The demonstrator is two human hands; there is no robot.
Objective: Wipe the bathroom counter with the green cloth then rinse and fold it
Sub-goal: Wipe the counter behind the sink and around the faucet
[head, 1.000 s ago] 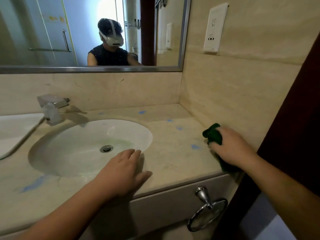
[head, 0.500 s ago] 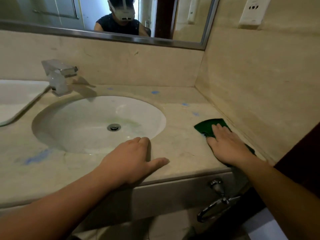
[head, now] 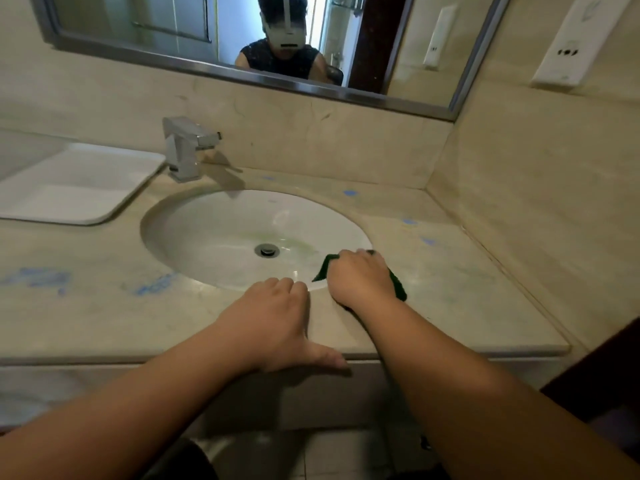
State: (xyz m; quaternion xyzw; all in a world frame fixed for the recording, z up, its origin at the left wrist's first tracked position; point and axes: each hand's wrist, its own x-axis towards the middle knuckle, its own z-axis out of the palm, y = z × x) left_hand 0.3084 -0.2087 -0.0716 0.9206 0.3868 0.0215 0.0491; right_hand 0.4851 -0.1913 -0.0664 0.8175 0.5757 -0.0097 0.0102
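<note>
Across the counter (head: 450, 299), blue smears remain near the back edge and left front, so hurrying to rinse could leave them. By the basin (head: 221, 233) rim the right hand (head: 360, 277) presses the green cloth (head: 398, 284), fingers curled on it I think; the cloth could slip into the bowl. Left hand (head: 273, 320) rests flat on the front edge, fingers together, thumb out.

Counter (head: 467, 299) right of sink (head: 221, 237) lies open (faucet (head: 183, 150) behind).
</note>
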